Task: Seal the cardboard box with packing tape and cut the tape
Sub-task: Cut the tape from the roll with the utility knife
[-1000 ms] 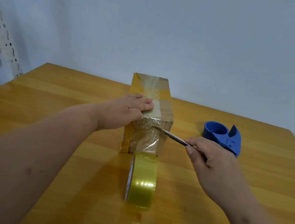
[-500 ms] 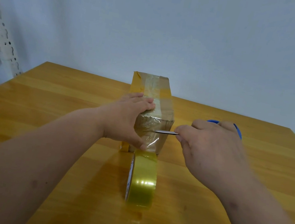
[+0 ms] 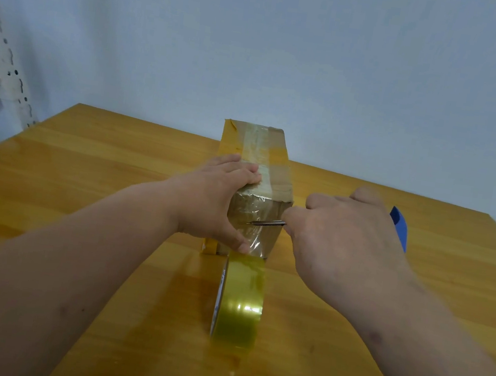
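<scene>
Cardboard box point(image 3: 269, 171): on table point(image 3: 84, 165), my left hand point(image 3: 216, 202) clasping its near end. Metal blade point(image 3: 267, 222): clenched in my right hand point(image 3: 341, 242), tip at front tape. Tape roll point(image 3: 240, 301): upright, just before box.

Wooden table point(image 3: 81, 183) before a pale wall point(image 3: 291, 50) — white perforated shelf upright point(image 3: 9, 71) at left, blue plastic object point(image 3: 399, 226) at right.

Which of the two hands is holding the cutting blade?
The right hand grips the thin metal blade, its tip at the taped cardboard box; the left hand only holds that box, with no tool.
</scene>
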`<state>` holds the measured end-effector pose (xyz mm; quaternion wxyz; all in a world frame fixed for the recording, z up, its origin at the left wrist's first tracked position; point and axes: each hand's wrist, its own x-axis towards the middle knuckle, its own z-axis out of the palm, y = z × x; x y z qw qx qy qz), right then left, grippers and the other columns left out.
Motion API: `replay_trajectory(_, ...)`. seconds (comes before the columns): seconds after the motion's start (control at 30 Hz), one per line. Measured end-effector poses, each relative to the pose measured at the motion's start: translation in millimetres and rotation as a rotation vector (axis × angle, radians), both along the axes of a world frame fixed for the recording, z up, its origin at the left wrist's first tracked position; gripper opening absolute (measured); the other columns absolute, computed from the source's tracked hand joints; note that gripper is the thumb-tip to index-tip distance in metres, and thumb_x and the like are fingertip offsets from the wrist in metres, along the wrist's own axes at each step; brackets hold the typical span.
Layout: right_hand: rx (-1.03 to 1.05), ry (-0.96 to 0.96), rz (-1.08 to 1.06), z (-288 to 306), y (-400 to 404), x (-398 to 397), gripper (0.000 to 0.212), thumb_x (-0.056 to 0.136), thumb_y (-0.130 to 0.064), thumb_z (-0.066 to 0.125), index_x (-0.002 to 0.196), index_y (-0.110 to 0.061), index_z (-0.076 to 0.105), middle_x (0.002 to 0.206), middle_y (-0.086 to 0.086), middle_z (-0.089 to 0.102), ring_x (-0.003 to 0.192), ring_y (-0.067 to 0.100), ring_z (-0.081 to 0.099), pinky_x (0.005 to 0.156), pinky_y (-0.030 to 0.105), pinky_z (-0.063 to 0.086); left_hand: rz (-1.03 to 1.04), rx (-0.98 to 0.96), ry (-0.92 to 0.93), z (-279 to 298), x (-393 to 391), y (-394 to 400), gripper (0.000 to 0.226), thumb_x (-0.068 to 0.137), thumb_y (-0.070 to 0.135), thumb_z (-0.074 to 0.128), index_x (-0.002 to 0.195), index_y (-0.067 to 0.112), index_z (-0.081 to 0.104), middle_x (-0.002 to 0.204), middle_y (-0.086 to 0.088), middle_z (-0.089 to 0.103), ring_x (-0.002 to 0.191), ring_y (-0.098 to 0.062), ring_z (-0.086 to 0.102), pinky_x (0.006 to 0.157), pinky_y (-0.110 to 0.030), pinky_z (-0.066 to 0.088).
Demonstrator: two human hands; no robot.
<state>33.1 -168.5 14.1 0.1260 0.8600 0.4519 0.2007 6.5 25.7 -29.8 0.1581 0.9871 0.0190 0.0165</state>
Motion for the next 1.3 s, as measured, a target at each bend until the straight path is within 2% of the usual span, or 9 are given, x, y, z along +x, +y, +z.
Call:
replay_trajectory(0.07,0.016,0.039,0.006,3,-2,-2,0.019,0.081,-0.010,0.044,0.071,-0.025,0.044,0.061,-0.006,0.033,0.050,0.018,0.030,0.071,0.036,0.021,0.000,0.008,0.000,0,0,0,0.123,0.047,0.066,0.078,0.149,0.026,0.020,0.158,0.015,0.012,0.146,-0.007,-0.006,0.120,-0.033,0.008)
replay_trajectory(0.13,0.005,0.027,0.001,8,-1,-5,0.018,0.080,-0.009,0.042,0.073,-0.025,0.046,0.063,-0.006,0.034,0.055,0.020,0.037,0.072,0.036,0.021,0.003,0.010,0.001,0,0,0,0.123,0.047,0.066,0.078,0.148,0.026,0.020,0.158,0.016,0.012,0.146,-0.007,-0.006,0.119,-0.031,0.007)
replay_trajectory(0.2,-0.010,0.013,-0.016,9,-1,-5,0.018,0.081,-0.010,0.042,0.074,-0.026,0.047,0.064,-0.006,0.035,0.059,0.021,0.040,0.072,0.036,0.020,0.007,0.008,0.002,0,0,0,0.123,0.048,0.065,0.078,0.148,0.026,0.020,0.158,0.016,0.012,0.145,-0.007,-0.006,0.120,-0.032,0.007)
replay_trajectory(0.43,-0.013,-0.023,-0.051,8,-3,-5,0.017,0.082,-0.014,0.050,0.070,-0.025,0.055,0.060,-0.007,0.038,0.055,0.024,0.042,0.069,0.035,0.021,0.013,0.008,0.021,1,0,0,0.122,0.048,0.065,0.078,0.149,0.028,0.019,0.158,0.018,0.010,0.145,-0.006,-0.008,0.120,-0.036,0.008)
replay_trajectory(0.57,-0.024,0.012,-0.041,11,-1,-5,0.018,0.082,-0.010,0.044,0.070,-0.024,0.047,0.064,-0.006,0.040,0.061,0.023,0.046,0.070,0.035,0.021,0.014,0.004,0.023,0,0,0,0.123,0.048,0.065,0.078,0.149,0.028,0.019,0.158,0.018,0.010,0.145,-0.006,-0.008,0.120,-0.035,0.008)
replay_trajectory(0.77,-0.028,0.019,-0.010,7,1,-3,0.020,0.085,-0.011,0.042,0.070,-0.025,0.044,0.063,-0.005,0.037,0.051,0.016,0.032,0.071,0.036,0.021,0.010,0.013,0.019,1,-1,-1,0.122,0.049,0.065,0.078,0.149,0.027,0.019,0.158,0.017,0.010,0.145,-0.007,-0.007,0.120,-0.034,0.006)
replay_trajectory(1.0,-0.022,0.028,-0.071,0,-9,5,0.018,0.086,-0.015,0.045,0.081,-0.026,0.059,0.065,-0.006,0.042,0.058,0.021,0.043,0.071,0.035,0.022,0.009,0.007,0.020,0,0,0,0.124,0.047,0.066,0.077,0.149,0.027,0.019,0.158,0.017,0.011,0.145,-0.007,-0.007,0.120,-0.034,0.007)
replay_trajectory(1.2,-0.013,0.024,-0.096,-7,-17,12,0.017,0.088,-0.019,0.046,0.088,-0.027,0.060,0.069,-0.007,0.047,0.054,0.018,0.038,0.070,0.034,0.020,0.014,0.002,0.026,0,1,1,0.123,0.046,0.068,0.076,0.148,0.029,0.019,0.158,0.019,0.010,0.145,-0.005,-0.008,0.120,-0.038,0.011)
replay_trajectory(1.3,-0.018,0.009,-0.115,-7,-18,12,0.019,0.087,-0.017,0.046,0.087,-0.028,0.062,0.070,-0.006,0.049,0.058,0.019,0.045,0.071,0.034,0.020,0.012,0.006,0.024,1,-1,0,0.122,0.048,0.066,0.077,0.148,0.029,0.018,0.158,0.018,0.010,0.145,-0.005,-0.008,0.120,-0.034,0.007)
